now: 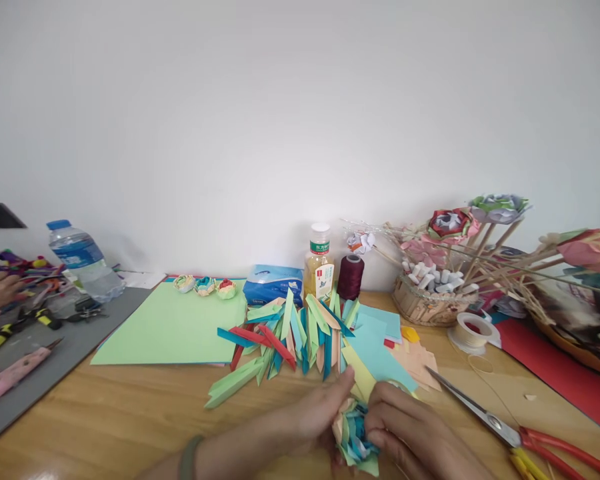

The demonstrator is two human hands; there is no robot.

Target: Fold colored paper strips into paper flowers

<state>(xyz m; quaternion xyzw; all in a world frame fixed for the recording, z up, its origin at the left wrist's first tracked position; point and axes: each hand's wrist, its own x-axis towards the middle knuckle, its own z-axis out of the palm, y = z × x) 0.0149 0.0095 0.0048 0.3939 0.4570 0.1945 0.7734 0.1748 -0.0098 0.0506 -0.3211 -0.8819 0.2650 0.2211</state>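
A folded paper flower (pixel 354 433) in blue, green and peach sits between my hands at the table's front edge. My left hand (pixel 316 415) is closed around its left side, thumb pointing up. On the right side my right hand (pixel 405 427) presses bent fingers against the petals; its fingertips are partly hidden. Just beyond lie yellow paper (pixel 359 373) and a heap of folded paper strips (pixel 285 333) in green, red, blue and peach. Red-and-yellow-handled scissors (pixel 495 421) lie partly spread to the right.
Green paper sheets (pixel 165 327) carry three small paper flowers (pixel 205 285). Behind the strips stand a tissue pack (pixel 273 285), a drink bottle (pixel 320 263) and a thread spool (pixel 351 277). A basket (pixel 425 307) holds paper flowers. A co-worker's hand (pixel 0 291) is at far left.
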